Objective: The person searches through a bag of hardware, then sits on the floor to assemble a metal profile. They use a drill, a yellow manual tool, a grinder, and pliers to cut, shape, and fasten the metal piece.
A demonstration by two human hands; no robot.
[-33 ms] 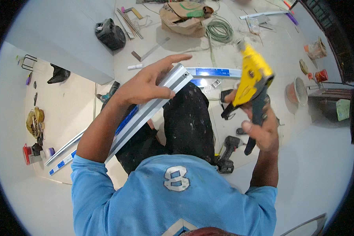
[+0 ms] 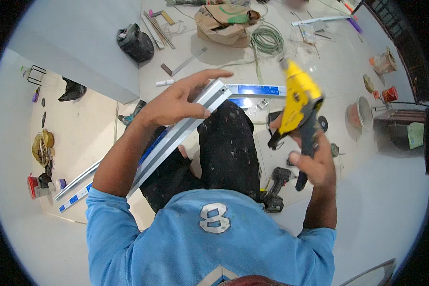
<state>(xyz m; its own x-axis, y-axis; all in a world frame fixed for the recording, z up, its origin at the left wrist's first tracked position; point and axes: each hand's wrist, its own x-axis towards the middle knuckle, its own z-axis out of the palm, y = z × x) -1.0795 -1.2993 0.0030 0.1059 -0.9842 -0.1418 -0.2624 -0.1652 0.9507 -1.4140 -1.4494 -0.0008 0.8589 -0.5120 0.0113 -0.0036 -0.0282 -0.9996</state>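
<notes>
A silvery aluminium profile with blue film along one side lies slanted over my left thigh, its open end pointing up and away. My left hand grips it near that end, thumb across the top and index finger stretched past it. In my right hand is a yellow-and-black rivet gun, raised above the floor to the right of my knee. Its metal nose points up and away, and my fingers wrap its dark handle. The gun stands apart from the profile. Slight blur softens the right hand.
A black cordless drill lies beside my right thigh, a teal power tool beyond my left forearm. Another blue-filmed profile lies ahead. Farther off are a try square, a brown sack, coiled hose and a bucket.
The rivet gun and my right hand have shifted slightly left and down. My left hand keeps its hold on the profile.
</notes>
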